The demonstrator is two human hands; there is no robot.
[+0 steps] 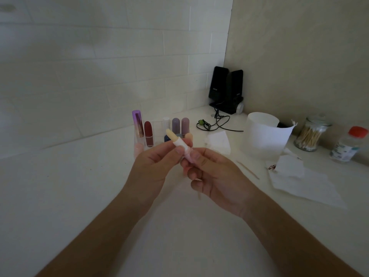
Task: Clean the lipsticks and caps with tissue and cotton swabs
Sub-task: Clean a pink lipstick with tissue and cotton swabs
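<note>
Both hands hold one uncapped lipstick [177, 141] above the white counter, its pale cream bullet pointing up and away. My left hand [154, 164] pinches the white upper tube. My right hand [211, 174] grips the pink base lower down; a thin stick, maybe a cotton swab [199, 194], pokes out below its fingers. Behind them stands a row of lipsticks and caps: a purple one [138, 123], a dark red one [148, 133], two mauve caps [180, 124]. A folded tissue [218, 141] lies to the right.
A white cup [263, 134] stands at right, beside a glass jar of cotton swabs [310, 134] and a red-capped bottle [348, 145]. Crumpled stained tissue [299, 176] and a used swab [247, 169] lie nearby. Black speakers [226, 89] with cables sit in the corner.
</note>
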